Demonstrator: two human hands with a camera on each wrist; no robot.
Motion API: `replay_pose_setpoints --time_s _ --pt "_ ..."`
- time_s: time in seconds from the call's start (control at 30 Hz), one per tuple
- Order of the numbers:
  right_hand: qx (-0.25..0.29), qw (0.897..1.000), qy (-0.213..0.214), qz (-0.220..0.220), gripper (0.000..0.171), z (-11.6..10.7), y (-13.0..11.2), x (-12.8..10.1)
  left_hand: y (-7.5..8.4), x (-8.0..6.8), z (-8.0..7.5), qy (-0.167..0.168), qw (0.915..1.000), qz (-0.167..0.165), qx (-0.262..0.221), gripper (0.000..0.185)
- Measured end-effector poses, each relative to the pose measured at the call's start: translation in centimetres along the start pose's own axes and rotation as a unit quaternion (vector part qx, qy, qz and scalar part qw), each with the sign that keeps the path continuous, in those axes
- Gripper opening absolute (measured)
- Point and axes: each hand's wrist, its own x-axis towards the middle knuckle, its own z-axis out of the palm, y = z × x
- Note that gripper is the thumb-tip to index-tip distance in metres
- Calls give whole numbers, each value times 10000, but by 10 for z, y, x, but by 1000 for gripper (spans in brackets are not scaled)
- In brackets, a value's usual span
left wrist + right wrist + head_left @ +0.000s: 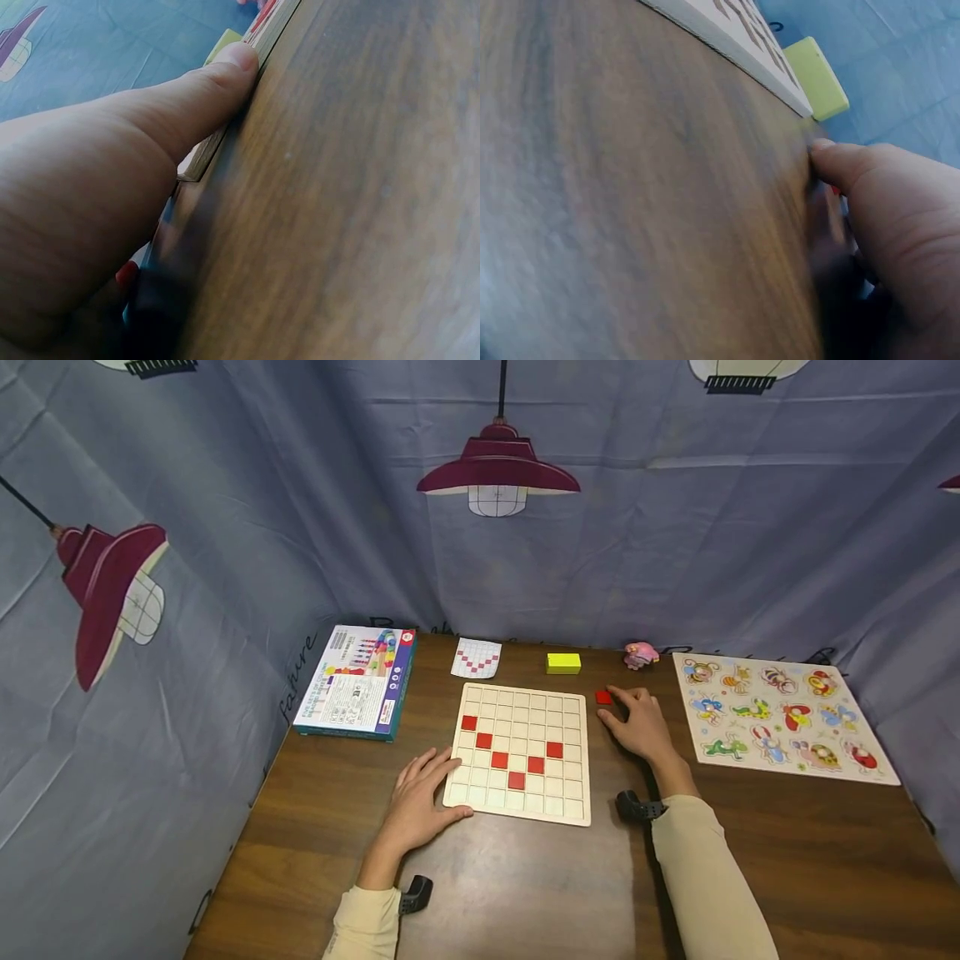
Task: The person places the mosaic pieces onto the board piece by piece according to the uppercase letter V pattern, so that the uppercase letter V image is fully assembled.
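A pale wooden grid board [551, 806] lies on the table, several red square tiles [517, 781] set in its cells in a V-like pattern. At the board's lower left corner rests my left hand [418, 802], fingers spread along the left edge and thumb against the near edge. The left wrist view shows that thumb [217, 79] against the board's side. My right hand [637, 725] is on the table to the right of the board, its index fingertip at a loose red tile [603, 697] and its thumb apart from it. In the right wrist view, the hand mostly hides this tile.
Behind the board lie a paper card [476, 658] with a red V pattern, a yellow block [563, 663] and a small pink figure [641, 654]. A boxed set [356, 683] sits at the left, an insect puzzle board [787, 718] at the right. A curtain [600, 560] hangs behind.
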Motion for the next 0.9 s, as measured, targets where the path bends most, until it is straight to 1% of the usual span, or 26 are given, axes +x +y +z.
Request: replay_pose_setpoints --time_s 0.1,0.17,0.3,0.4,0.57,0.7,0.83,0.9 --pt "74 9992 386 -34 45 3 -2 0 1 0 0 40 10000 58 10 81" --pt "111 9981 610 -36 39 5 -2 -2 1 0 0 72 9999 113 1 81" --pt "128 9961 862 -121 34 9 -3 -6 2 0 -1 92 9999 126 -5 80" --pt "125 9953 933 -219 32 11 -2 -11 2 -1 -1 89 9999 107 -21 79" --pt "234 9928 1105 -391 29 16 -1 -24 3 0 1 66 9998 182 -67 80" --pt "447 9894 1229 -626 27 22 -10 -37 1 0 2 47 9999 107 -28 81" --pt "592 9880 1136 -860 27 27 -23 -48 0 1 1 2 10000 -2 -31 82" --pt "634 9879 1081 -910 27 29 -28 -51 0 1 1 23 10000 32 -44 82"
